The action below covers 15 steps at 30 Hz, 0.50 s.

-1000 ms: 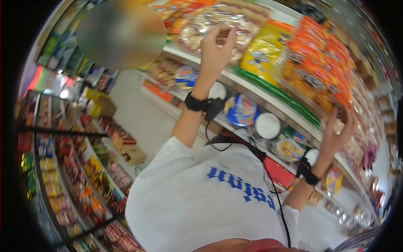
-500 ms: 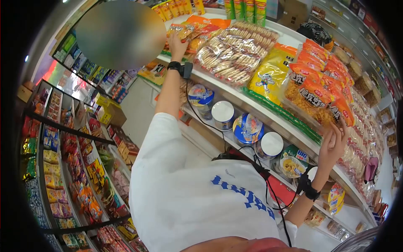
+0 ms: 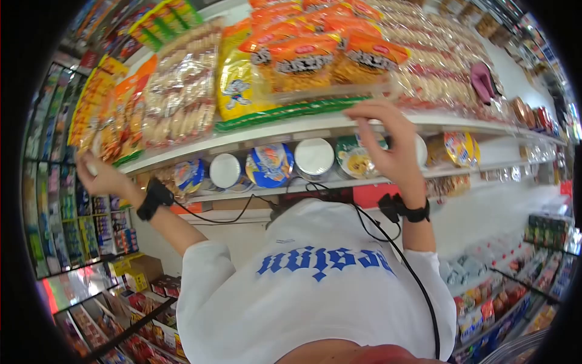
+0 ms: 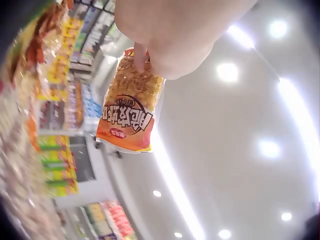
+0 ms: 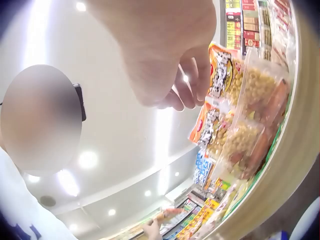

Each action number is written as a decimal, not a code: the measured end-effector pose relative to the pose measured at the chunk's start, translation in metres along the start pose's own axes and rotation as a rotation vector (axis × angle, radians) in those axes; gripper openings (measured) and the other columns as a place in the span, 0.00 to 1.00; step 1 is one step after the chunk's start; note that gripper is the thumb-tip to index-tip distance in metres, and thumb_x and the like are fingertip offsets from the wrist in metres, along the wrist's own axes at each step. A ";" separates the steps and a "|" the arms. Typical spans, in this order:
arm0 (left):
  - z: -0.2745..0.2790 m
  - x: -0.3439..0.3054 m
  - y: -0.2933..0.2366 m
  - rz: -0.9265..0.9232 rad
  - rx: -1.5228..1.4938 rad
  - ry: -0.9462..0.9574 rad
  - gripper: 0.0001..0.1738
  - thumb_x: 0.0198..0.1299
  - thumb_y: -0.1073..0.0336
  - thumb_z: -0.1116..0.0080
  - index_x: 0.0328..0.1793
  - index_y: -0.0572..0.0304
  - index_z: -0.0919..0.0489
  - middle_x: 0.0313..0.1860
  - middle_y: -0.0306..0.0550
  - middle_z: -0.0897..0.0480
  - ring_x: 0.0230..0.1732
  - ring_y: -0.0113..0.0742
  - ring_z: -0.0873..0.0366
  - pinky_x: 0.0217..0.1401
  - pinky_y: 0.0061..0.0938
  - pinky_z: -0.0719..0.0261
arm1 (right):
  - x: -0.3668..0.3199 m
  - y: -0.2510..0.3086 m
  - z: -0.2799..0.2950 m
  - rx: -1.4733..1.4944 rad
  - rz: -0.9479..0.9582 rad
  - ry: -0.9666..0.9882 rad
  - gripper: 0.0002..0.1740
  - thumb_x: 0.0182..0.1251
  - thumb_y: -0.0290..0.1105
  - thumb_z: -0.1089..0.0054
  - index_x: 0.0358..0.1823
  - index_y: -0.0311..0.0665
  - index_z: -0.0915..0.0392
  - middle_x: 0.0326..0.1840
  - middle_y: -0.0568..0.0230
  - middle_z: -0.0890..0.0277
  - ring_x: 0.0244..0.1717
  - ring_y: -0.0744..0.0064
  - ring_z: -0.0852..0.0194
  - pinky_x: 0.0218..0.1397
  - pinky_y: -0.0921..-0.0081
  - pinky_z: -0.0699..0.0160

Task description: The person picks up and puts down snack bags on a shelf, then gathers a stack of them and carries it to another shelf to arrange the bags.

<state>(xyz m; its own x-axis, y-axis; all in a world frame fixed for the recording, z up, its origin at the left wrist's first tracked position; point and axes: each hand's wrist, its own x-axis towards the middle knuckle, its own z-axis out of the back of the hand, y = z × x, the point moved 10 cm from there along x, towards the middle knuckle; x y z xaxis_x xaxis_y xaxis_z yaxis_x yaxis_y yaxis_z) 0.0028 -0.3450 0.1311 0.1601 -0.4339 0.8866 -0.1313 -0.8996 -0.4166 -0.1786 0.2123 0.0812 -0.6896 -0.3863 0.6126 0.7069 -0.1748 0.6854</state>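
Observation:
In the left wrist view, my left hand [image 4: 172, 37] pinches an orange and clear snack bag [image 4: 127, 102] of golden pieces by one end, and the bag hangs beside the shelf. The head view has the left hand [image 3: 108, 177] at the left end of the shelf, near several orange packets [image 3: 130, 94]. My right hand [image 3: 391, 142] is in front of the shelf edge with loosely bent fingers and nothing in them. Behind its fingertips, the right wrist view has orange snack bags [image 5: 220, 72] stacked in a clear plastic tray [image 5: 255, 65].
A yellow bag [image 3: 239, 76] and clear packs of round biscuits [image 3: 182, 91] share the white shelf [image 3: 242, 139]. Round tubs [image 3: 314, 156] line the shelf below. A pink object [image 3: 482, 84] sits at the right. More stocked racks [image 3: 145, 309] stand behind me.
My left hand reached over the biscuit packs to the left-end packets, and now holds a snack bag. My right hand has come away from the stacked orange bags. The head view has turned.

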 end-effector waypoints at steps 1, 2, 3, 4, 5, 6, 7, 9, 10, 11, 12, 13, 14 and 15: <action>-0.008 -0.009 -0.061 0.072 0.020 -0.002 0.14 0.67 0.74 0.36 0.53 0.81 0.18 0.48 0.58 0.13 0.46 0.38 0.14 0.49 0.29 0.13 | 0.001 -0.001 -0.015 0.131 -0.073 0.071 0.11 0.65 0.18 0.39 0.47 0.33 0.15 0.46 0.56 0.17 0.44 0.60 0.17 0.50 0.68 0.19; -0.018 -0.023 -0.110 0.167 -0.053 -0.019 0.12 0.66 0.75 0.35 0.51 0.80 0.18 0.47 0.57 0.13 0.46 0.37 0.14 0.51 0.29 0.13 | 0.001 0.005 -0.035 0.169 -0.042 0.229 0.13 0.66 0.21 0.37 0.52 0.33 0.17 0.48 0.55 0.17 0.46 0.60 0.17 0.53 0.68 0.19; -0.030 -0.034 -0.131 0.151 -0.082 0.050 0.14 0.66 0.74 0.33 0.53 0.77 0.18 0.50 0.56 0.13 0.48 0.38 0.14 0.51 0.29 0.13 | -0.001 0.013 -0.056 0.212 -0.006 0.388 0.16 0.68 0.24 0.36 0.56 0.32 0.19 0.50 0.55 0.17 0.49 0.60 0.17 0.55 0.68 0.19; -0.039 -0.046 -0.150 0.131 -0.111 0.113 0.15 0.65 0.74 0.32 0.55 0.75 0.18 0.52 0.56 0.13 0.50 0.39 0.14 0.51 0.29 0.13 | 0.003 0.018 -0.063 0.302 -0.037 0.346 0.20 0.68 0.25 0.37 0.61 0.33 0.24 0.54 0.55 0.18 0.49 0.61 0.16 0.56 0.67 0.19; -0.051 -0.067 -0.192 0.064 -0.127 0.183 0.15 0.61 0.75 0.30 0.53 0.72 0.17 0.53 0.54 0.13 0.51 0.39 0.14 0.53 0.28 0.14 | 0.004 0.028 -0.072 0.395 -0.065 0.301 0.25 0.68 0.26 0.37 0.66 0.33 0.28 0.58 0.56 0.19 0.50 0.62 0.16 0.56 0.66 0.19; -0.064 -0.087 -0.234 -0.007 -0.145 0.249 0.15 0.57 0.77 0.28 0.50 0.70 0.16 0.54 0.53 0.14 0.52 0.39 0.15 0.54 0.27 0.16 | 0.004 0.030 -0.072 0.480 -0.090 0.234 0.28 0.69 0.27 0.36 0.69 0.33 0.30 0.60 0.55 0.20 0.52 0.63 0.17 0.58 0.65 0.20; -0.082 -0.107 -0.265 -0.128 -0.205 0.498 0.18 0.53 0.78 0.26 0.52 0.66 0.15 0.55 0.52 0.15 0.55 0.42 0.16 0.55 0.29 0.16 | 0.005 0.031 -0.072 0.564 -0.109 0.166 0.31 0.69 0.28 0.35 0.72 0.32 0.33 0.63 0.55 0.21 0.54 0.64 0.18 0.60 0.65 0.21; -0.101 -0.162 -0.321 -0.293 -0.328 0.885 0.28 0.44 0.82 0.24 0.55 0.59 0.13 0.57 0.53 0.18 0.62 0.52 0.18 0.58 0.35 0.16 | 0.001 0.020 -0.060 0.719 -0.149 -0.018 0.34 0.71 0.33 0.32 0.72 0.28 0.35 0.65 0.52 0.22 0.61 0.66 0.20 0.68 0.64 0.24; -0.107 -0.186 -0.338 -0.313 -0.536 0.940 0.30 0.43 0.80 0.23 0.58 0.59 0.13 0.58 0.51 0.19 0.64 0.55 0.19 0.58 0.39 0.15 | 0.002 0.007 -0.051 0.751 -0.340 -0.045 0.30 0.71 0.31 0.33 0.70 0.27 0.31 0.64 0.53 0.21 0.60 0.68 0.20 0.67 0.66 0.23; -0.110 -0.203 -0.349 -0.328 -0.616 1.042 0.30 0.44 0.77 0.22 0.58 0.59 0.14 0.57 0.50 0.19 0.67 0.58 0.21 0.59 0.43 0.15 | 0.001 -0.005 -0.042 0.793 -0.531 -0.084 0.26 0.71 0.29 0.33 0.67 0.27 0.28 0.63 0.54 0.20 0.60 0.69 0.20 0.66 0.68 0.21; -0.117 -0.217 -0.354 -0.290 -0.655 1.166 0.29 0.46 0.73 0.21 0.59 0.60 0.14 0.57 0.52 0.18 0.68 0.60 0.23 0.61 0.45 0.16 | 0.003 -0.014 -0.027 0.743 -0.554 -0.180 0.23 0.71 0.27 0.33 0.65 0.27 0.26 0.61 0.55 0.19 0.58 0.70 0.19 0.64 0.69 0.20; -0.123 -0.219 -0.352 -0.229 -0.651 1.200 0.29 0.47 0.73 0.22 0.59 0.60 0.14 0.59 0.53 0.18 0.68 0.60 0.23 0.62 0.45 0.18 | -0.001 -0.024 -0.009 0.648 -0.511 -0.239 0.23 0.71 0.26 0.34 0.64 0.27 0.27 0.60 0.57 0.19 0.57 0.71 0.19 0.60 0.71 0.19; -0.128 -0.221 -0.349 -0.166 -0.643 1.233 0.29 0.47 0.73 0.22 0.60 0.60 0.14 0.60 0.53 0.18 0.69 0.60 0.23 0.64 0.45 0.19 | -0.006 -0.036 0.010 0.555 -0.468 -0.295 0.22 0.72 0.26 0.34 0.63 0.26 0.27 0.58 0.59 0.19 0.55 0.72 0.19 0.56 0.73 0.19; -0.133 -0.223 -0.344 -0.100 -0.630 1.266 0.29 0.48 0.73 0.23 0.60 0.60 0.14 0.61 0.54 0.18 0.69 0.60 0.24 0.65 0.46 0.20 | -0.002 -0.036 0.033 0.457 -0.349 -0.367 0.23 0.71 0.25 0.33 0.63 0.25 0.28 0.59 0.60 0.19 0.55 0.72 0.19 0.57 0.73 0.19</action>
<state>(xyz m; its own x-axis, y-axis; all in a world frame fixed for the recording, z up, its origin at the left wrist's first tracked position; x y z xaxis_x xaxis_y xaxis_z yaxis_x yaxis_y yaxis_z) -0.1181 0.0683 0.1034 -0.7328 0.2692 0.6250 -0.6334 -0.6053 -0.4821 -0.2080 0.2493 0.0679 -0.9309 -0.0308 0.3639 0.3512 0.1976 0.9152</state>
